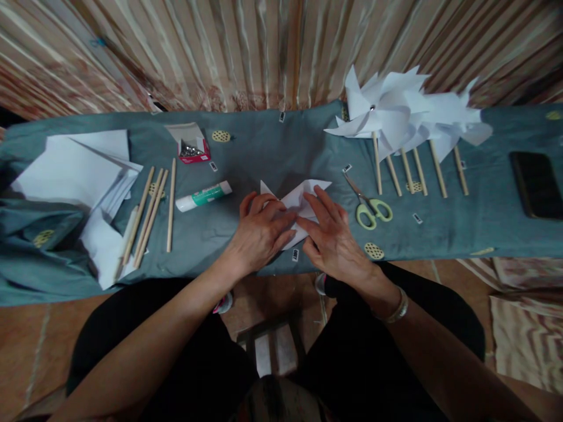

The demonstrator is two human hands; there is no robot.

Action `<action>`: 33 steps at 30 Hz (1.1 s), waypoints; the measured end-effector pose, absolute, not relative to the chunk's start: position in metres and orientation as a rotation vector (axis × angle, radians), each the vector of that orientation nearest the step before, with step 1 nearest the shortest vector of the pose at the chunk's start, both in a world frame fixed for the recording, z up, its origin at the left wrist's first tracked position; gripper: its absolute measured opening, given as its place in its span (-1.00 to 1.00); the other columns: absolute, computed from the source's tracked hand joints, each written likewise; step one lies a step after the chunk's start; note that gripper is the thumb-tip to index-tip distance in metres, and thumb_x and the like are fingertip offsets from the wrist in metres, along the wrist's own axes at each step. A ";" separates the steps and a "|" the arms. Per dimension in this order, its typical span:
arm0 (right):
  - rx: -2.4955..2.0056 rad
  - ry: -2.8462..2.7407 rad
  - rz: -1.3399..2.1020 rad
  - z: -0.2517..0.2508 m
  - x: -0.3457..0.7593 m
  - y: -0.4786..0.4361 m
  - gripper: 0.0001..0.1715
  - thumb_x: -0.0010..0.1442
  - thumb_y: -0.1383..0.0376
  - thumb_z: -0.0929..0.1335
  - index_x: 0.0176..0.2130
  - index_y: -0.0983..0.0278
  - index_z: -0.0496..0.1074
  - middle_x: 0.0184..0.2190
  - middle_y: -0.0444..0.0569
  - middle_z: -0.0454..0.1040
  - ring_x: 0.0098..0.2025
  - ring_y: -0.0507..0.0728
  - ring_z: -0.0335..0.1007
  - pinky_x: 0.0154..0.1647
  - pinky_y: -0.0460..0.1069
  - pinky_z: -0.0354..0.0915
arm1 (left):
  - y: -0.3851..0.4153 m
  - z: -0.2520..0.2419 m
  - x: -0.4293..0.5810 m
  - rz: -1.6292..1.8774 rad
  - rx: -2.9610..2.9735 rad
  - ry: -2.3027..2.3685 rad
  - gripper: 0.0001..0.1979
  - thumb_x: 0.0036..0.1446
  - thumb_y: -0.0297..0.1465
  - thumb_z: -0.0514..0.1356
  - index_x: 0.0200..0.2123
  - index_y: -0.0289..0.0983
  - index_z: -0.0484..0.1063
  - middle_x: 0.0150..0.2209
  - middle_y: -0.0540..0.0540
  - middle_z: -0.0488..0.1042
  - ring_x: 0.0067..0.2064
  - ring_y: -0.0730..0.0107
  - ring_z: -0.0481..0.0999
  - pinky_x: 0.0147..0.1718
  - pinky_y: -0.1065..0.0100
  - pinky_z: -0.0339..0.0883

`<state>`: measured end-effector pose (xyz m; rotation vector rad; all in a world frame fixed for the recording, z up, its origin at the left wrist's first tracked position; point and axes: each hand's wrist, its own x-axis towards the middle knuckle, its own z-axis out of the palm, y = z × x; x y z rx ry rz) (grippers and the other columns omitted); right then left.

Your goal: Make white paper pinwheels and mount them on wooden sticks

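A white paper pinwheel, cut and partly folded, lies on the cloth in front of me between my hands. My left hand bends its fingers over the left side and centre of the paper, holding it down. From the right, my right hand grips a paper blade between its fingers and thumb. Pointed corners stick out beyond the fingertips, while the hands hide much of the middle. Just right of my right hand lie scissors with light green handles. A glue stick rests left of my left hand.
Several paper pinwheels on sticks lie at the back right, near a black phone. Leftward are an open red box of metal pins, several wooden sticks and stacked white paper. A curtain hangs behind.
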<state>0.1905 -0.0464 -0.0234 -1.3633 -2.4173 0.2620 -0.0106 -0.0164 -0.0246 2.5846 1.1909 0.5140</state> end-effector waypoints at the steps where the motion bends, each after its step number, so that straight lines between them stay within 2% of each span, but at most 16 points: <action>1: -1.362 -2.420 0.253 -0.023 0.191 -0.046 -0.43 0.15 0.42 0.25 0.13 0.11 0.33 0.36 -0.01 0.10 0.46 0.32 -0.23 0.30 0.32 0.07 | -0.016 -0.025 -0.010 0.513 2.586 1.195 -0.65 0.28 -0.26 0.11 0.06 -0.22 0.47 -0.01 -0.19 0.48 0.14 -0.02 0.28 0.21 -0.20 0.00; 9: -1.343 -2.439 0.221 -0.023 0.191 -0.048 -0.51 0.14 0.44 0.23 0.07 0.29 0.37 0.33 0.17 0.11 0.46 0.34 -0.25 0.30 0.31 0.06 | -0.011 -0.028 -0.006 0.471 2.630 1.226 -0.67 0.32 -0.27 0.01 0.00 -0.12 0.50 -0.05 -0.17 0.46 0.12 -0.02 0.27 0.23 -0.20 -0.04; 14: -1.369 -2.415 0.266 -0.024 0.191 -0.048 -0.47 0.15 0.44 0.23 0.11 0.21 0.35 0.36 0.10 0.09 0.46 0.33 -0.25 0.31 0.31 0.06 | -0.012 -0.025 -0.006 0.453 2.621 1.225 -0.67 0.32 -0.29 0.02 0.01 -0.17 0.49 -0.03 -0.17 0.46 0.12 -0.02 0.26 0.22 -0.21 -0.02; 20: -1.404 -2.391 0.343 -0.023 0.192 -0.050 -0.33 0.16 0.45 0.24 0.21 0.03 0.27 0.39 -0.11 0.03 0.46 0.37 -0.25 0.31 0.37 0.06 | -0.018 -0.024 -0.010 0.579 2.610 1.140 -0.69 0.33 -0.28 0.03 -0.04 -0.17 0.54 -0.03 -0.15 0.46 0.10 0.05 0.28 0.19 -0.16 0.05; 27: -1.409 -2.381 0.349 -0.025 0.192 -0.051 -0.44 0.13 0.47 0.25 0.11 0.22 0.36 0.40 0.07 -0.01 0.46 0.37 -0.27 0.32 0.39 0.05 | -0.018 -0.027 -0.010 0.569 2.592 1.149 -0.68 0.33 -0.27 0.02 -0.07 -0.17 0.54 -0.04 -0.14 0.49 0.10 0.06 0.29 0.21 -0.15 0.01; 33: -1.405 -2.325 0.426 -0.023 0.190 -0.051 -0.46 0.12 0.48 0.26 0.08 0.22 0.38 0.40 0.07 0.00 0.45 0.39 -0.23 0.30 0.42 0.06 | -0.017 -0.028 -0.010 0.555 2.578 1.156 -0.69 0.34 -0.26 0.01 -0.08 -0.09 0.53 -0.05 -0.09 0.49 0.13 0.08 0.29 0.26 -0.10 -0.06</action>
